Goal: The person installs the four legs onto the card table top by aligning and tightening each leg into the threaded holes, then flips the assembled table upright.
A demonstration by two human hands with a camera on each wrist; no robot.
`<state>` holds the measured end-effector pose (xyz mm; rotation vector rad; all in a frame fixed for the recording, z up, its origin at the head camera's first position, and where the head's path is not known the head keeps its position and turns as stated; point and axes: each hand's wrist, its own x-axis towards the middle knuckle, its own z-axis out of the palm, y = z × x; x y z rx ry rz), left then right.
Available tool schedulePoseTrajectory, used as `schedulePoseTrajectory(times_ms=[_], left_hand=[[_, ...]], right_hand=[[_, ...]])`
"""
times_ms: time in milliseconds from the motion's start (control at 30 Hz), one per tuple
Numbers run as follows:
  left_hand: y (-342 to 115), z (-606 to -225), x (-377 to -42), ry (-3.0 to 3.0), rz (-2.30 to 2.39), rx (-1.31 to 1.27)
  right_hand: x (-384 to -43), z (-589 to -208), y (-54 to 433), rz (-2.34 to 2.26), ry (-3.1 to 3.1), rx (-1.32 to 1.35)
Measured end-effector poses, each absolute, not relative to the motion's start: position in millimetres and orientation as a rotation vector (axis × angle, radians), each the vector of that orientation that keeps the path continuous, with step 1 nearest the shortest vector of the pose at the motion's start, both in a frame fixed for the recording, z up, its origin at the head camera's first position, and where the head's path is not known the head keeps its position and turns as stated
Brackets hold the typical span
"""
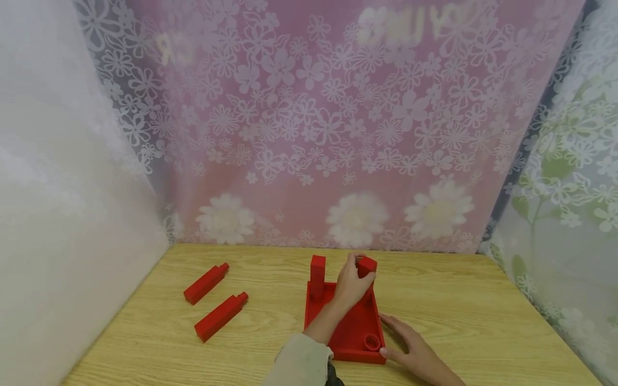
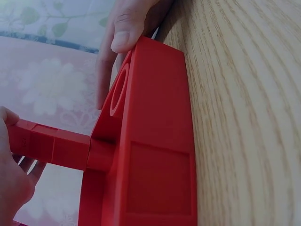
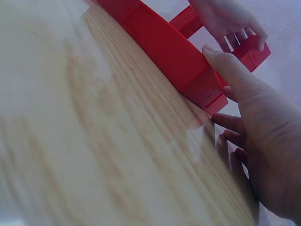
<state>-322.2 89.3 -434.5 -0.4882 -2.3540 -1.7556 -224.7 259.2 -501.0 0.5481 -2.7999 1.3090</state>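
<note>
A shallow red tray-like piece with raised edges lies on the table, a round socket ring at its near right corner. One red square post stands upright at the far left corner. My left hand reaches across the tray and grips a second red post near its top, at the far right corner. The post's foot meets a socket in the left wrist view; how deep it sits I cannot tell. My right hand rests against the tray's right side, thumb at the near right corner, fingers extended.
Two loose red posts lie left of the tray, one farther back and one nearer, each with a narrow peg end. A flowered curtain hangs behind the wooden table, with pale sheets at both sides.
</note>
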Motion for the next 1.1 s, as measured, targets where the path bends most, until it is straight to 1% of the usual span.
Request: schedulePoseTrajectory(times_ms=[200, 333, 633, 833, 1100], left_hand=[[90, -432, -323, -2.419, -1.722, -0.508], [92, -429, -321, -2.445, -1.672, -0.463], [102, -429, -314, -2.417, -1.291, -0.297], [105, -432, -315, -2.337, -1.314, -0.273], [101, -435, -318, -2.345, -1.444, -0.354]], right_hand=[[-226, -504, 260, 1.322, -2.799, 0.539], [-226, -505, 260, 1.319, -2.796, 0.548], [-225, -506, 260, 1.291, -2.811, 0.505], [-225, -507, 259, 1.294, -2.805, 0.518], [-225, -504, 259, 1.291, -2.831, 0.485]])
